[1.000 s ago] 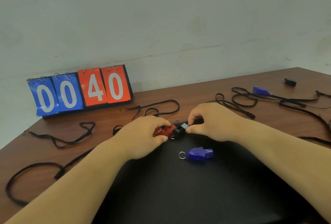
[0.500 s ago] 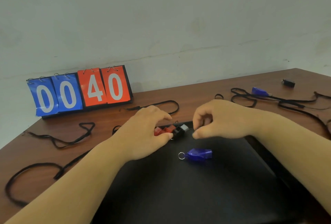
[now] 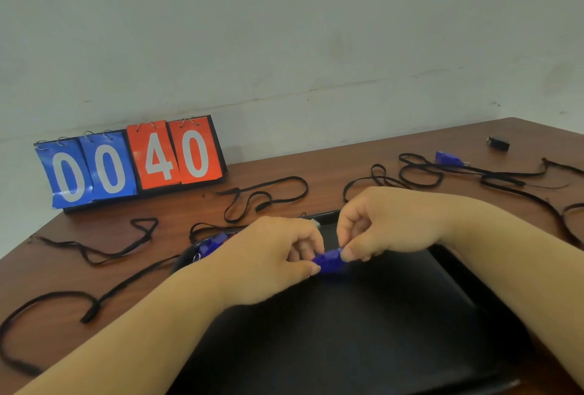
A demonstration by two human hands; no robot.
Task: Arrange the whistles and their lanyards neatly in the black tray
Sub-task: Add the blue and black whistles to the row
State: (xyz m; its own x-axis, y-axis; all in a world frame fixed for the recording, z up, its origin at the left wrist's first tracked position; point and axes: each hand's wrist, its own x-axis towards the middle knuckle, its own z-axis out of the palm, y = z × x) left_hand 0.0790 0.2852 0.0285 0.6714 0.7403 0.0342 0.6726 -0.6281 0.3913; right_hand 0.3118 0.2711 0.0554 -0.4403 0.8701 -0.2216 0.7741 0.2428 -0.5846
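The left hand (image 3: 268,260) and right hand (image 3: 390,224) meet over the far end of the black tray (image 3: 379,331), which lies on the brown surface (image 3: 331,170). Each pinches one end of a blue whistle (image 3: 330,261) between thumb and curled fingers (image 3: 347,254). The whistle is deep, slightly translucent blue plastic and lies crosswise, low over the tray floor; whether it touches the floor cannot be told. At the tray's far left corner, behind the left wrist, a second blue whistle (image 3: 210,244) shows with a metal ring, a bit of red beside it. A third blue whistle (image 3: 448,159) and a small black whistle (image 3: 499,142) lie far right on the surface, among loose black lanyards (image 3: 90,312).
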